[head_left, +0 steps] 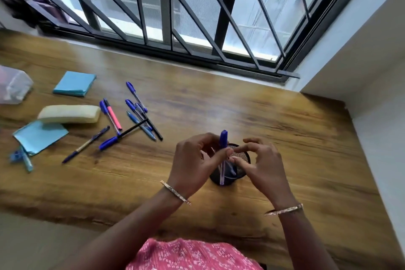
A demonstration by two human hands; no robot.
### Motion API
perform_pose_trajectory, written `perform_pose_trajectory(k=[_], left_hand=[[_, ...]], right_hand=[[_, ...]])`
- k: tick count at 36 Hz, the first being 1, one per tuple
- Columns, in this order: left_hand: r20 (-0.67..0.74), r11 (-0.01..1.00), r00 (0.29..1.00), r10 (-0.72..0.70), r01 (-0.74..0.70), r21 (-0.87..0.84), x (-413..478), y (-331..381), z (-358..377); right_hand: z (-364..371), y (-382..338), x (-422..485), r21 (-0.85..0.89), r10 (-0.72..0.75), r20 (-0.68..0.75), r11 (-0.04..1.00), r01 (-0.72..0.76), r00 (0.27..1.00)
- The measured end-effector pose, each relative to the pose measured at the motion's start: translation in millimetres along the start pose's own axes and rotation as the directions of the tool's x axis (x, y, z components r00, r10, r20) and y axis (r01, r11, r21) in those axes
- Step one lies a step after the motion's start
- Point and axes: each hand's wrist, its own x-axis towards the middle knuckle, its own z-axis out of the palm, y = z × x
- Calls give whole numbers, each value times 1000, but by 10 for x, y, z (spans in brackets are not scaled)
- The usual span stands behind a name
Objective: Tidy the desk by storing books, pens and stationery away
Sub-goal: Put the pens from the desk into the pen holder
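Note:
My left hand [194,160] pinches a blue-capped pen [223,155] upright, cap up, its clear lower end against the black mesh pen holder [243,155] on the wooden desk [285,120]. My right hand [263,164] rests on the holder's rim, thumb and fingers spread around it; something blue lies inside. To the left, several loose pens [135,116] lie scattered, mostly blue, one pink [112,114], one black. A stack of blue sticky notes [74,83] lies far left.
A pale yellow pencil case [69,113] lies on a blue paper sheet [40,136]. A clear plastic box [13,85] stands at the left edge. Small blue items [20,158] lie near the front left. A barred window [175,17] runs along the back; a wall closes the right.

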Motion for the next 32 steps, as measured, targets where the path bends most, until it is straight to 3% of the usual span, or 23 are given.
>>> perform_pose_trajectory(k=[3, 8, 11, 14, 18, 24, 29, 32], left_hand=[[-67, 998, 998, -15, 11, -62, 33, 7, 34], [-190, 996, 981, -37, 20, -93, 83, -6, 52], [-165, 1000, 986, 5, -4, 6, 67, -88, 104], [-120, 976, 991, 58, -31, 214, 24, -237, 184], [-119, 945, 993, 6, 33, 326, -10, -376, 231], [-65, 990, 998, -17, 25, 136, -26, -393, 55], [-290, 978, 948, -135, 174, 115, 86, -717, -402], [-430, 905, 877, -213, 343, 252, 148, -1147, -777]], right_hand=[[-101, 13, -15, 126, -19, -45, 992, 24, 999], [-236, 49, -70, 326, 69, -101, 945, -32, 992], [-255, 67, -92, 395, 111, -103, 916, -62, 989], [-254, 46, -108, 427, 132, -101, 901, -77, 986], [-242, 1, -128, 443, 139, -100, 893, -81, 985], [-226, -103, -139, 473, 113, -80, 879, -62, 990], [-226, -299, -17, 472, 54, -72, 882, -14, 996], [-201, -497, 157, 399, -49, -85, 914, 79, 995]])
